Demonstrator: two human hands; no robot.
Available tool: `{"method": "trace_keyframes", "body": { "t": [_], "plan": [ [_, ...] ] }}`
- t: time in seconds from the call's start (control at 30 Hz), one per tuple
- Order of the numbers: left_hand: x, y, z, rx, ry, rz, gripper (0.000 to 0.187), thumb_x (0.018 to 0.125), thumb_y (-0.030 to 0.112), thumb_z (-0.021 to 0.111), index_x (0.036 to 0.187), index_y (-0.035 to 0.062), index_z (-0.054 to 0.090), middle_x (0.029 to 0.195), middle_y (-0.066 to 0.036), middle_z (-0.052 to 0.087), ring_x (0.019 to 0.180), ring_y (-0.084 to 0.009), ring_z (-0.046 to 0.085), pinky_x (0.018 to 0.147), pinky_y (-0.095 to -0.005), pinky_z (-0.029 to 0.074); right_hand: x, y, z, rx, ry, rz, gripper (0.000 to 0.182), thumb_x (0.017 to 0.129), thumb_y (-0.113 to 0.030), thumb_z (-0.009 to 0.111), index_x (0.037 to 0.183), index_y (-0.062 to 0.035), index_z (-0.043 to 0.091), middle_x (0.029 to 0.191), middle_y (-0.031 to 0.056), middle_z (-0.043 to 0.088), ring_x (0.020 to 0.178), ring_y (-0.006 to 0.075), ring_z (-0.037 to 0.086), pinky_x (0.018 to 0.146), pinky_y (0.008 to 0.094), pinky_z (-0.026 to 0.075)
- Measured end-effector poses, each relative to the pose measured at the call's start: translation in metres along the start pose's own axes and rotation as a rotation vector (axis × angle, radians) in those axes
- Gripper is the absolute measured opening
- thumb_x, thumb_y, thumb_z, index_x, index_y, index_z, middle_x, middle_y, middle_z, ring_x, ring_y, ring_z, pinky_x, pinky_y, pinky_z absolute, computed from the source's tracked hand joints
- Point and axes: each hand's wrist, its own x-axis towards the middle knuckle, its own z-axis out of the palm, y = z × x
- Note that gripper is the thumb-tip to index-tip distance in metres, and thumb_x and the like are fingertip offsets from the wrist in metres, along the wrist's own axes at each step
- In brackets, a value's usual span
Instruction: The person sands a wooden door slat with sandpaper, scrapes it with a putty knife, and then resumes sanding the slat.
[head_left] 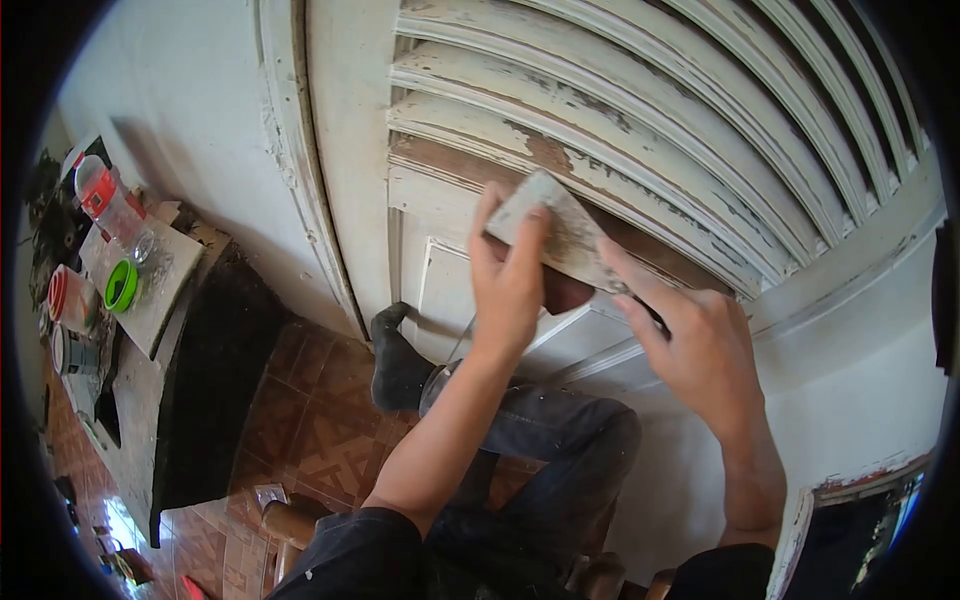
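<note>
A wide putty knife, its blade smeared with pale, dried filler, is held between my two hands in front of a louvred door. My right hand is closed around its dark handle, the index finger stretched along the blade. My left hand pinches the blade's far corner, thumb on top and fingers behind. Below the blade shows a reddish-brown flap, partly hidden by the left hand. Just beyond the hands are the door's curved slats, their white paint chipped down to brown and grey.
At left, a dark-sided stand bears a board, a clear bottle with a red label, a green-rimmed cup and several tubs. My bent legs are close to the door's lower panel. Patterned brown tiles cover the floor.
</note>
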Motion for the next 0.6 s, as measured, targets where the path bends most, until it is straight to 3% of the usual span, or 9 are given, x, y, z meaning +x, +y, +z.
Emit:
{"method": "trace_keyframes", "body": {
  "t": [0.07, 0.13, 0.2, 0.27, 0.3, 0.37, 0.47, 0.5, 0.6],
  "plan": [
    [0.005, 0.02, 0.016, -0.097, 0.351, -0.002, 0.031, 0.1, 0.014, 0.068, 0.126, 0.0018, 0.056, 0.11, -0.008, 0.066, 0.104, -0.013, 0.063, 0.091, -0.0306, 0.052, 0.018, -0.018, -0.006, -0.084, -0.102, 0.067, 0.046, 0.1, -0.034, 0.068, 0.146, -0.0259, 0.064, 0.069, 0.0131, 0.071, 0.062, 0.0344, 0.071, 0.059, 0.0443, 0.059],
    [0.011, 0.03, 0.004, -0.233, 0.181, -0.09, 0.043, 0.099, 0.017, 0.069, 0.135, 0.0008, 0.053, 0.115, -0.011, 0.065, 0.104, -0.0183, 0.065, 0.088, -0.0338, 0.055, 0.027, -0.028, -0.013, -0.056, -0.188, 0.14, 0.046, 0.099, -0.022, 0.069, 0.144, -0.0288, 0.065, 0.089, 0.0172, 0.074, 0.077, 0.0395, 0.07, 0.072, 0.0444, 0.057],
    [-0.002, 0.029, 0.023, -0.178, 0.324, -0.114, 0.048, 0.099, 0.018, 0.069, 0.139, -0.0015, 0.05, 0.119, -0.011, 0.065, 0.108, -0.0175, 0.063, 0.094, -0.0332, 0.052, 0.027, -0.027, -0.03, -0.03, -0.287, 0.208, 0.046, 0.099, -0.021, 0.069, 0.144, -0.028, 0.065, 0.081, 0.017, 0.072, 0.074, 0.0415, 0.067, 0.068, 0.0448, 0.055],
    [-0.013, 0.02, 0.036, -0.093, 0.292, -0.174, 0.056, 0.101, 0.019, 0.069, 0.145, -0.004, 0.045, 0.124, -0.011, 0.063, 0.113, -0.0144, 0.058, 0.104, -0.0298, 0.043, 0.014, -0.022, -0.045, -0.078, -0.335, 0.281, 0.045, 0.099, -0.021, 0.069, 0.144, -0.0278, 0.066, 0.08, 0.0177, 0.072, 0.073, 0.0423, 0.066, 0.068, 0.0447, 0.055],
    [-0.013, 0.009, 0.034, -0.098, 0.253, -0.166, 0.051, 0.101, 0.019, 0.068, 0.142, -0.0033, 0.047, 0.121, -0.01, 0.063, 0.112, -0.0139, 0.058, 0.103, -0.0298, 0.044, 0.001, -0.01, -0.034, -0.032, -0.191, 0.19, 0.045, 0.099, -0.02, 0.069, 0.144, -0.0271, 0.066, 0.083, 0.0203, 0.071, 0.074, 0.0426, 0.066, 0.07, 0.045, 0.055],
    [-0.011, 0.006, 0.024, -0.077, 0.098, -0.09, 0.034, 0.102, 0.019, 0.067, 0.127, -0.0005, 0.054, 0.112, -0.007, 0.064, 0.107, -0.0126, 0.058, 0.099, -0.0303, 0.045, 0.002, -0.014, -0.025, -0.025, -0.204, 0.203, 0.046, 0.099, -0.02, 0.069, 0.144, -0.0265, 0.066, 0.088, 0.0213, 0.072, 0.077, 0.0427, 0.067, 0.072, 0.0453, 0.055],
    [-0.007, 0.024, 0.033, -0.21, 0.261, -0.145, 0.023, 0.102, 0.018, 0.065, 0.116, 0.0025, 0.057, 0.107, -0.005, 0.063, 0.103, -0.011, 0.057, 0.096, -0.0288, 0.044, 0.017, -0.024, -0.032, -0.045, -0.262, 0.264, 0.046, 0.099, -0.019, 0.069, 0.144, -0.0259, 0.066, 0.095, 0.0225, 0.073, 0.083, 0.0429, 0.069, 0.075, 0.0455, 0.056],
    [-0.004, 0.024, 0.024, -0.243, 0.129, -0.141, 0.022, 0.103, 0.018, 0.064, 0.117, 0.0025, 0.058, 0.108, -0.005, 0.063, 0.104, -0.0106, 0.056, 0.096, -0.0286, 0.044, 0.02, -0.028, -0.034, -0.055, -0.325, 0.281, 0.046, 0.099, -0.02, 0.069, 0.144, -0.0257, 0.065, 0.099, 0.0227, 0.074, 0.087, 0.043, 0.07, 0.077, 0.0455, 0.056],
    [-0.013, 0.014, 0.032, -0.135, 0.188, -0.153, 0.023, 0.103, 0.017, 0.064, 0.119, 0.0023, 0.057, 0.11, -0.005, 0.063, 0.105, -0.0104, 0.056, 0.097, -0.0286, 0.043, 0.014, -0.023, -0.043, -0.101, -0.32, 0.275, 0.045, 0.1, -0.022, 0.068, 0.145, -0.0263, 0.065, 0.097, 0.022, 0.074, 0.086, 0.0428, 0.07, 0.076, 0.0458, 0.056]
  ]
}}
